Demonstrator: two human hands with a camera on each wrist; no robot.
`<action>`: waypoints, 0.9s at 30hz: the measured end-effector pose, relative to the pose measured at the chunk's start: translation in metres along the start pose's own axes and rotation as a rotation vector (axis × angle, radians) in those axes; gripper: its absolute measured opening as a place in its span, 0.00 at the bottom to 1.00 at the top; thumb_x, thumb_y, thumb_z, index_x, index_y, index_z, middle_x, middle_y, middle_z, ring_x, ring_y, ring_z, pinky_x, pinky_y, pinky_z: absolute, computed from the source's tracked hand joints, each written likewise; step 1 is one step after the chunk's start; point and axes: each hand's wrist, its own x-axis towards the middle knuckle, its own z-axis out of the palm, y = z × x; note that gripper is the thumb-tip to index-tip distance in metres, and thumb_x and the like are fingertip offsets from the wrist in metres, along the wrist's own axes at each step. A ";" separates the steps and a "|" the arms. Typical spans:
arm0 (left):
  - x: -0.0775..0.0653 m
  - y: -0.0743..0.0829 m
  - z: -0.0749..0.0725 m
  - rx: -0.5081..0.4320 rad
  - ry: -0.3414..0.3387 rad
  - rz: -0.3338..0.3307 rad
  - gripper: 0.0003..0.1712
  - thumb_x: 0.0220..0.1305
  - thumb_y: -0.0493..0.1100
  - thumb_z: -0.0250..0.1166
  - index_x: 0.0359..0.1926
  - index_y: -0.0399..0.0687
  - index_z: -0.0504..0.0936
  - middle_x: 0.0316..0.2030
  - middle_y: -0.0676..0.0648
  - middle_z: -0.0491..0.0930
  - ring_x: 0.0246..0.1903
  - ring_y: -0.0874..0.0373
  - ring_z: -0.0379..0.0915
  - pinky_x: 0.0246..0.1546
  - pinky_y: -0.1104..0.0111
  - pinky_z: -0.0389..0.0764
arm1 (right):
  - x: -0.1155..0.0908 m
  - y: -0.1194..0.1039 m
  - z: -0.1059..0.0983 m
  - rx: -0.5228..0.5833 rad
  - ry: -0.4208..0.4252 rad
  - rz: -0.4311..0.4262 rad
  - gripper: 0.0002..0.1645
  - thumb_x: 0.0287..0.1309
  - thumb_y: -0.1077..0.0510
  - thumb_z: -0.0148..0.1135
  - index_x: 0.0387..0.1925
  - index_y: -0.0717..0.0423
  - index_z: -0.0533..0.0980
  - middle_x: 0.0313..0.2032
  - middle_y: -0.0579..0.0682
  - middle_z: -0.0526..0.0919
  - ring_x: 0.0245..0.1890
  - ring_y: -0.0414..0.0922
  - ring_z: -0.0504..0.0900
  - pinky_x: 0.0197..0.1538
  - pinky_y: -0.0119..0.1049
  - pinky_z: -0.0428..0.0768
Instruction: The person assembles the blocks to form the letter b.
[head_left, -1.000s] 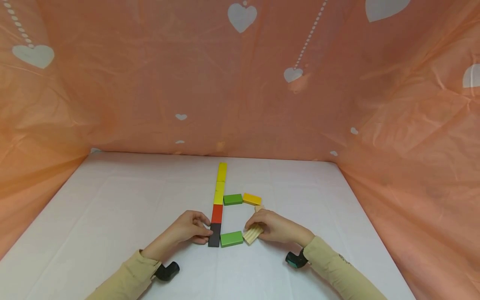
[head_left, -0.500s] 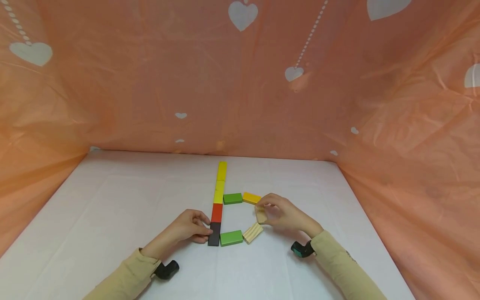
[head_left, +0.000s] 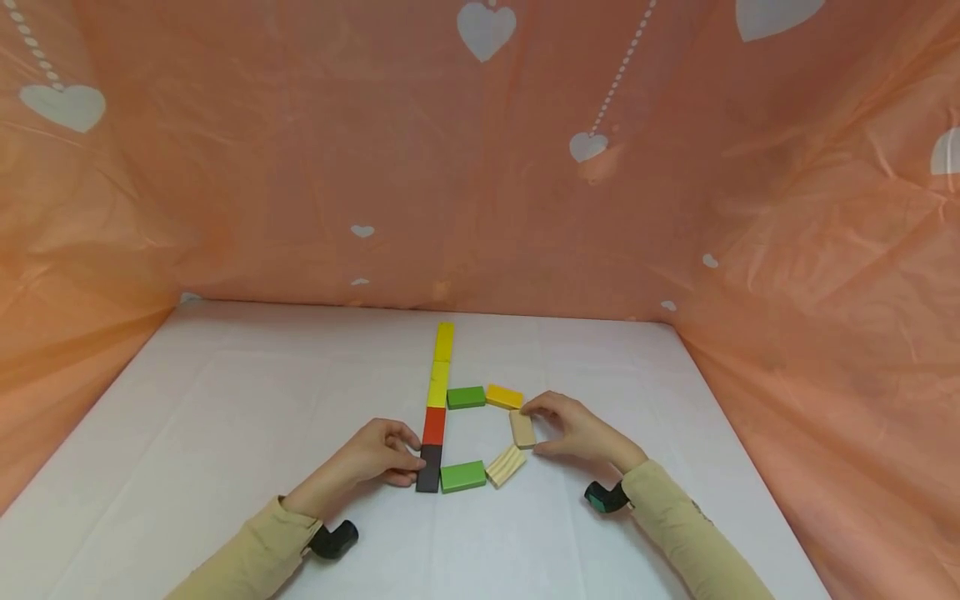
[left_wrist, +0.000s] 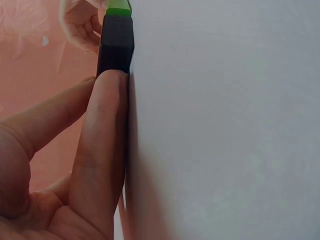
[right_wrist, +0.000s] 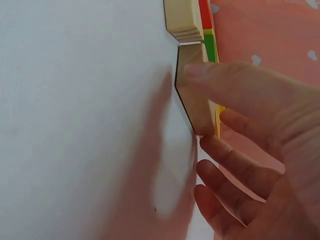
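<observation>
My left hand (head_left: 380, 453) rests on the table beside the black block (head_left: 428, 468), fingertips touching its left edge. In the left wrist view, a straight finger (left_wrist: 102, 135) meets that block. My right hand (head_left: 587, 431) holds a plain wooden block (head_left: 522, 430) between thumb and index finger, at its near and far ends; its top shows. The right wrist view has the thumb (right_wrist: 220, 82) against the block's long side, the other fingers spread beyond. A striped wooden block (head_left: 506, 467) lies at the near end of the plain one.
A red block (head_left: 433, 426) and two yellow blocks (head_left: 444, 343) continue the straight column beyond the black one. Two green blocks (head_left: 463, 477) and an orange-yellow block (head_left: 505, 396) complete the loop on its right. The white table (head_left: 262, 375) meets an orange curtain (head_left: 405, 167) behind.
My right hand has gone from the striped block up to the plain wooden one, then drawn slightly back, uncovering its top. My left hand stays at the black block.
</observation>
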 end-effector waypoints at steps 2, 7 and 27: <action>0.000 -0.001 0.000 0.003 0.001 0.000 0.17 0.53 0.31 0.71 0.42 0.30 0.75 0.25 0.42 0.76 0.20 0.58 0.79 0.27 0.68 0.85 | 0.000 -0.001 0.001 0.000 0.002 0.003 0.32 0.47 0.58 0.76 0.54 0.57 0.74 0.52 0.48 0.76 0.55 0.47 0.73 0.61 0.44 0.72; -0.001 0.000 0.001 0.007 0.003 -0.006 0.17 0.53 0.31 0.71 0.42 0.30 0.75 0.25 0.42 0.77 0.21 0.58 0.79 0.27 0.68 0.85 | 0.000 0.001 0.004 -0.016 0.012 -0.002 0.31 0.49 0.54 0.75 0.54 0.57 0.73 0.51 0.48 0.76 0.54 0.46 0.73 0.60 0.43 0.74; -0.001 0.002 0.001 -0.007 -0.001 -0.012 0.17 0.54 0.30 0.70 0.42 0.29 0.75 0.26 0.42 0.78 0.22 0.58 0.79 0.27 0.67 0.85 | 0.000 0.004 0.001 0.037 0.057 0.008 0.32 0.49 0.55 0.75 0.55 0.57 0.72 0.51 0.48 0.78 0.49 0.47 0.76 0.57 0.45 0.76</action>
